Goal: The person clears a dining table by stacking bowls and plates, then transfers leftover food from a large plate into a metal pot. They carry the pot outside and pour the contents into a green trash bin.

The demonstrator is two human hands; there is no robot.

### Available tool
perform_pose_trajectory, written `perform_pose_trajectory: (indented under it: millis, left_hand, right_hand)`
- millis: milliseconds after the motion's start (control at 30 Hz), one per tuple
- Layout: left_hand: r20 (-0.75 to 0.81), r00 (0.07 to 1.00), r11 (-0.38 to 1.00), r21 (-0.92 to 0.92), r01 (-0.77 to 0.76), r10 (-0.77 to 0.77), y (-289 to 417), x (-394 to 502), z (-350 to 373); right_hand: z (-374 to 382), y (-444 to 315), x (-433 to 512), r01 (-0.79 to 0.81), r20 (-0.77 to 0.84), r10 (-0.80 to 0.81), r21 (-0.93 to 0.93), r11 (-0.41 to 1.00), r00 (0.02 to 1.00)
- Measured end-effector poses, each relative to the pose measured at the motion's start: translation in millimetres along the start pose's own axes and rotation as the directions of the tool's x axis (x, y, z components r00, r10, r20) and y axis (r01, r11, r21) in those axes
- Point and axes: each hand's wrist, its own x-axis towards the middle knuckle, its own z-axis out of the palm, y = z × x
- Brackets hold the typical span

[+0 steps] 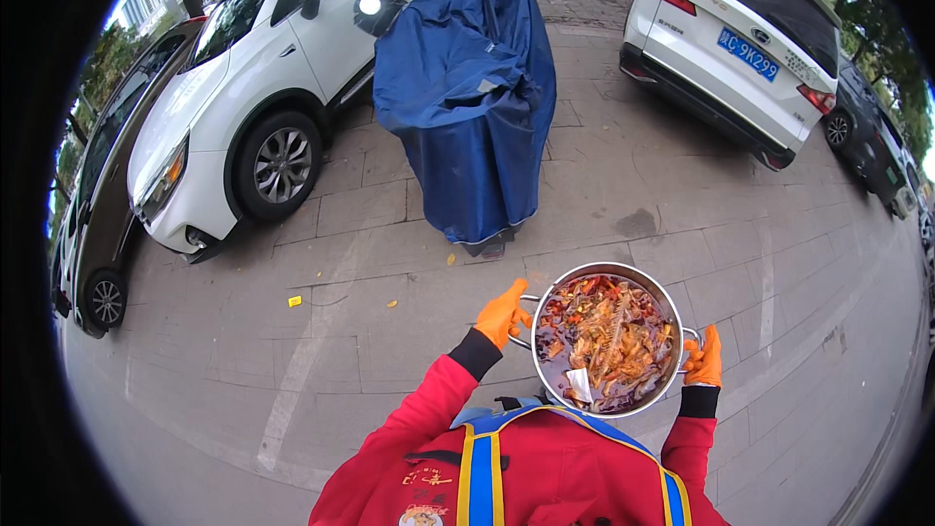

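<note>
A round stainless-steel pot (534,336) is held level in front of my body, above the pavement. Dark reddish oily broth fills much of it, with a fish skeleton (617,321), red chilies and other food scraps. A crumpled white tissue (579,385) lies in the broth near the pot's near rim. My left hand (504,313), in an orange glove, grips the pot's left loop handle (520,342). On the other side my right hand (703,358), gloved alike, grips the right loop handle (692,334).
A scooter under a blue cover (467,102) stands ahead. White cars (212,124) (730,51) are parked on both sides of it, with a brown car (124,175) far left and a dark car (865,128) far right. A small yellow item (294,301) lies on the stone paving (394,365).
</note>
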Motion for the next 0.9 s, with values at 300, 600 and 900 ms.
perform_pose_trajectory:
  millis: [300, 600, 900]
  left_hand:
    - [0.009, 0.999, 0.982, -0.185, -0.036, 0.038, 206.8, 182.9, 123.7]
    - [0.096, 0.992, 0.994, -0.087, -0.069, 0.077, 433.6, 430.7, 200.6]
    - [0.024, 0.992, 0.966, -0.228, -0.119, 0.128, 626.1, 689.5, 256.3]
  right_hand:
    - [151.7, -156.7, 241.8, 0.041, 0.109, -0.037, -0.038, 0.998, 0.993]
    - [327.0, -251.0, 476.7, 0.055, -0.035, -0.053, 0.077, 0.995, 0.998]
    - [531.7, -343.7, 749.3, 0.066, 0.074, -0.07, 0.055, 0.996, 0.995]
